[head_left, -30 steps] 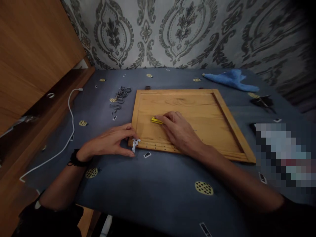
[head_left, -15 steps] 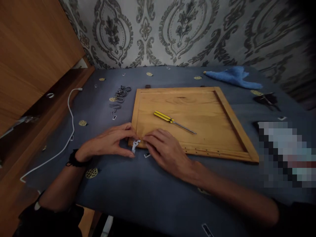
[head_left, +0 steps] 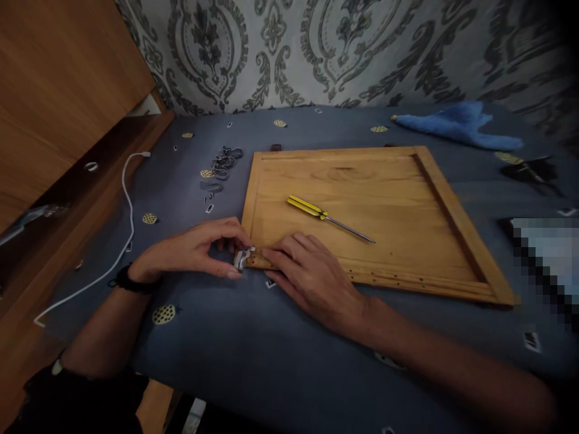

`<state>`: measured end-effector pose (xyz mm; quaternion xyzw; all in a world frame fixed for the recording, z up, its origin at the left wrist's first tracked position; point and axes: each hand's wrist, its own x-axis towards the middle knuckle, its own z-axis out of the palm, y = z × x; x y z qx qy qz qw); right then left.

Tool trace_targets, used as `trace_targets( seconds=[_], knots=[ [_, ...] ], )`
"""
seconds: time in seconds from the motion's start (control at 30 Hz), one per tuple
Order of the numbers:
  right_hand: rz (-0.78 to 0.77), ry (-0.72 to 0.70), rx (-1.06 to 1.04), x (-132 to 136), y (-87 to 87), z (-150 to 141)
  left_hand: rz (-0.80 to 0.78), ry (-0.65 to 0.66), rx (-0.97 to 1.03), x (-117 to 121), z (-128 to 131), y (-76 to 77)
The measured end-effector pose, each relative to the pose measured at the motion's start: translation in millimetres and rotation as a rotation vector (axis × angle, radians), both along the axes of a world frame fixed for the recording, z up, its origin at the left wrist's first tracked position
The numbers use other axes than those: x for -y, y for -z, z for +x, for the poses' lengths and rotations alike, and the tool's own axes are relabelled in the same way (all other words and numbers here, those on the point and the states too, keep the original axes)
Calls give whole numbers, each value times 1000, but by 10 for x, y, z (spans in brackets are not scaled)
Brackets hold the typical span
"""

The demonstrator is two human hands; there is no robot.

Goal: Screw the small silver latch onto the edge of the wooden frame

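A small silvery metal hinge-like fitting (head_left: 243,258) sits at the near left corner of a framed wooden panel (head_left: 389,181). My left hand (head_left: 199,247) has it between thumb and fingertips, the thumb low on its near side. My right hand (head_left: 312,274) grips the panel's near edge just right of the fitting, fingers on top and thumb along the front; whether a small part is under the fingertips is hidden. Small dark holes run along that edge. A yellow-handled screwdriver (head_left: 307,206) lies on the panel, its shaft pointing right.
Dark metal fittings (head_left: 224,160) and a few small screws (head_left: 208,198) lie beyond my left hand. A white cable (head_left: 131,211) runs along the left. A blue cloth (head_left: 465,126) and a dark object (head_left: 531,172) lie at right. A wooden cabinet (head_left: 67,72) borders the left.
The fitting has shifted and turned slightly at the panel's corner, with my left hand around it. My view has moved a little, so the panel appears larger.
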<state>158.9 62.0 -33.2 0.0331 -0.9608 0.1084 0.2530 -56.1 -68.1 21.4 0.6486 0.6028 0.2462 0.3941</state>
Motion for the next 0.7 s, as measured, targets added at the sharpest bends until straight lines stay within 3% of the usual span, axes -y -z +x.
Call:
trace_targets(
  seconds=[0.33, 0.7],
  knots=[
    [16, 22, 49, 58, -26, -7, -6, 16, -59, 9, 69, -20],
    [104, 68, 167, 71, -93, -3, 36, 14, -136, 88, -121, 291]
  ],
)
